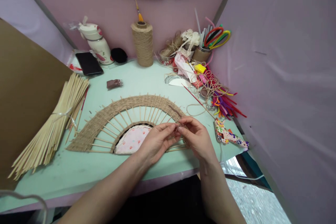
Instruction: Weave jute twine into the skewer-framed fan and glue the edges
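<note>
At left, a bundle of pale sticks (pixel 49 129) is lying on the surface (pixel 78 171). A woven fan (pixel 132 138) is resting flat in the middle. Over its right side, the left hand (pixel 159 140) and right hand (pixel 195 137) are meeting, both sets of fingers pinching a small dark piece (pixel 176 130), mostly hidden. Farther right, a patterned glue gun (pixel 228 135) is lying.

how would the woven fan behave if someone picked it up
The fan is probably light, since thin sticks with open gaps make up much of it. Its densely woven band should keep it fairly stiff. The stick tips past the outer edge might snag or snap.
</note>
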A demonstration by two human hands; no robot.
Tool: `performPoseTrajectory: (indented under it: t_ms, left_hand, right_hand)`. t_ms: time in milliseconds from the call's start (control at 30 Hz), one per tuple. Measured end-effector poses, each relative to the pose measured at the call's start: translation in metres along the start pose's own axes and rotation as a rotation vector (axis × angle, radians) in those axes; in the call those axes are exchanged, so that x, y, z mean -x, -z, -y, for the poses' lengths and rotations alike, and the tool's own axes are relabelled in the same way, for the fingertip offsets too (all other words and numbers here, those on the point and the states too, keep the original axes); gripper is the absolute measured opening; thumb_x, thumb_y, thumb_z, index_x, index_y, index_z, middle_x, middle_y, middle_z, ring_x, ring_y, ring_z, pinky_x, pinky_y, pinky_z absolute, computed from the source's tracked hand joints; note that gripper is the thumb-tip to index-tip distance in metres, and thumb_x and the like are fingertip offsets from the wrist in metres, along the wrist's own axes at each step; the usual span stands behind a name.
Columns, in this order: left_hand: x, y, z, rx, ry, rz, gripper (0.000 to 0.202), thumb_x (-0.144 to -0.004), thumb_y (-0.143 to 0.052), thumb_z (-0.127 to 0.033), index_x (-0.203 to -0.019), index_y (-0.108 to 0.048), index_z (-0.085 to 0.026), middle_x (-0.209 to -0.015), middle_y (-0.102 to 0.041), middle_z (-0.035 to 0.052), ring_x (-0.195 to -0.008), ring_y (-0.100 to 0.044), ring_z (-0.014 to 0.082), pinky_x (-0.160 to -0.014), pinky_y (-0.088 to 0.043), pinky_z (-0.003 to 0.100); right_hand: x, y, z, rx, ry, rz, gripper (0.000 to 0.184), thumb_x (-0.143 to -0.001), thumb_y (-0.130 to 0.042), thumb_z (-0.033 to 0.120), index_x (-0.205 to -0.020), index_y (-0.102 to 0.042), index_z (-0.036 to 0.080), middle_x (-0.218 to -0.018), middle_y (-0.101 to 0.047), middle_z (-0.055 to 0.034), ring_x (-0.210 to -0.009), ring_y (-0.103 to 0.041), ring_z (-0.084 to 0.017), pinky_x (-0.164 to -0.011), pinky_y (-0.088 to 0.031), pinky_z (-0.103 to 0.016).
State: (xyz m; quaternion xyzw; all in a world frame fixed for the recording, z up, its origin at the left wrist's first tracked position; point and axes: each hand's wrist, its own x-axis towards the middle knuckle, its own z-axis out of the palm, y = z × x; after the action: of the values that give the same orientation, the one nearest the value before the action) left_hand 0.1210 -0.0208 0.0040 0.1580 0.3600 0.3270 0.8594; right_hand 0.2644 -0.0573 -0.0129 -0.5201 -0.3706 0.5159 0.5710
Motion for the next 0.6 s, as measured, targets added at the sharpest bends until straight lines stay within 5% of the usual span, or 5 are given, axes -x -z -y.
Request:
performPoseTrajectory:
  t_ms: [400, 600]
  left_hand:
    - [0.002, 0.0, -0.006, 0.015, 0.054, -0.028, 0.022, -0.074, -0.075, -0.006, -0.091, -0.065, -0.014, -0.081, -0.07, 0.0038, -0.071, -0.067, 0.0108, -0.069, -0.058, 0.023]
    - [0.002, -0.003, -0.006, -0.032, -0.006, -0.077, 0.025, -0.069, -0.081, -0.01, -0.088, -0.065, -0.014, -0.076, -0.066, 0.0003, -0.069, -0.064, 0.009, -0.067, -0.056, 0.02]
  right_hand:
    - [0.008, 0.006, 0.019, 0.137, 0.013, 0.063, 0.021, -0.074, -0.079, 0.031, -0.09, -0.07, 0.022, -0.087, -0.07, -0.0017, -0.077, -0.064, -0.015, -0.071, -0.053, -0.028]
    - [0.009, 0.007, 0.021, 0.305, 0.181, 0.035, 0.01, -0.084, -0.067, 0.028, -0.09, -0.074, 0.024, -0.093, -0.071, -0.0034, -0.089, -0.065, -0.017, -0.083, -0.052, -0.031]
